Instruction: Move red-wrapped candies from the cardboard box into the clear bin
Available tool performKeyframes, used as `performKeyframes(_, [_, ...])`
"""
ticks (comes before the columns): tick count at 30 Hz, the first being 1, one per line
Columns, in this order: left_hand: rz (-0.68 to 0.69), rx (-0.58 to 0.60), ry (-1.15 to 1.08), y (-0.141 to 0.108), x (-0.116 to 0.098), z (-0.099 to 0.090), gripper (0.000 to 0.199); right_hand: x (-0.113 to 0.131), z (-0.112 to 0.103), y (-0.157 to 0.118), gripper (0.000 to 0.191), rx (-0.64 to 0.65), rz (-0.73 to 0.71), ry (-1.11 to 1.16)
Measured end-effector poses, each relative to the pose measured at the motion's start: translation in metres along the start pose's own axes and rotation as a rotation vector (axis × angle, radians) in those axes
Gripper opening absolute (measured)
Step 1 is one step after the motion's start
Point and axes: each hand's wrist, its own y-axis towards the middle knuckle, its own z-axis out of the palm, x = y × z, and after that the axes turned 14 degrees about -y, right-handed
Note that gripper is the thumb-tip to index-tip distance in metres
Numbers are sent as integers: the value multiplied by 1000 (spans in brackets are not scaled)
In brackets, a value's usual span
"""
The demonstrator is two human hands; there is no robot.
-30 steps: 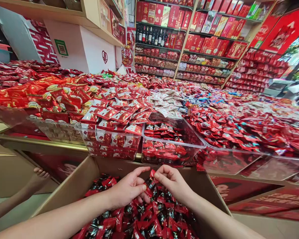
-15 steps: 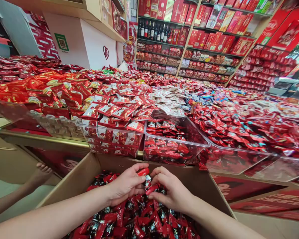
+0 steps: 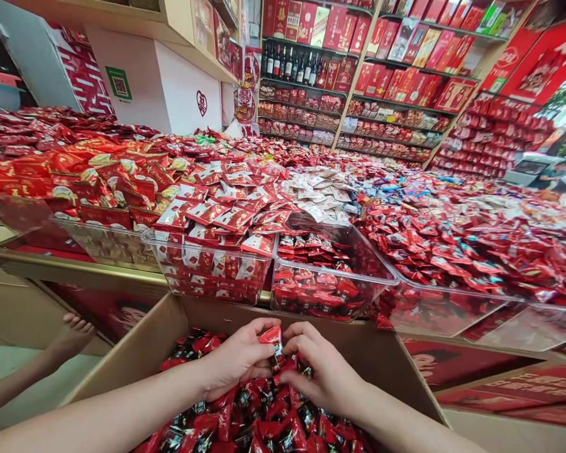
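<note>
Between my hands is a small red-and-black wrapped snack packet (image 3: pixel 274 340), just above the pile. My left hand (image 3: pixel 238 357) pinches it from the left with thumb and fingers. From the right, the curled fingers of my right hand (image 3: pixel 323 365) close on the packet's lower right part; their exact contact is partly hidden. Below both hands, loose packets of the same red-and-black kind (image 3: pixel 264 415) fill an open cardboard box (image 3: pixel 408 371).
Beyond the box stands a clear plastic bin (image 3: pixel 380 277), partly filled with similar packets. Left of it, another clear bin (image 3: pixel 207 264) is heaped with red-and-white packets. Another person's bare limb (image 3: pixel 59 349) shows at far left. Shelves (image 3: pixel 353 78) hold bottles and red boxes.
My hands have sunk slightly toward the pile with the packet, which now shows more of its red end. The other person's limb has shifted slightly left and down.
</note>
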Motion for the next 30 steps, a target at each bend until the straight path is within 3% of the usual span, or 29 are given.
performKeyframes(3, [-65,17,-35,0,1,-2,37,6,-3,-1,36,64,-116,-154])
performKeyframes(6, [-112,-3,0,1,2,-3,38,7,-1,-2,22,82,-166,-302])
performKeyframes(11, [-137,55,2,1,2,-7,45,10,-6,-1,8,-38,-228,-327])
performKeyframes(14, [-145,78,-1,3,2,-11,47,22,-27,-2,10,-163,-311,-320])
performKeyframes(17, [-151,54,46,6,3,-16,47,31,-63,2,14,-270,-371,-360])
performKeyframes(21, [-160,41,100,7,6,-20,48,13,-117,28,4,-400,-174,-575])
performKeyframes(23, [-176,40,131,7,7,-21,47,-5,-135,47,9,-378,-67,-722])
performKeyframes(27, [-212,65,163,6,7,-22,46,-29,-148,74,16,-203,52,-851])
performKeyframes(30, [-236,79,165,6,8,-25,46,-24,-148,79,19,-191,83,-877])
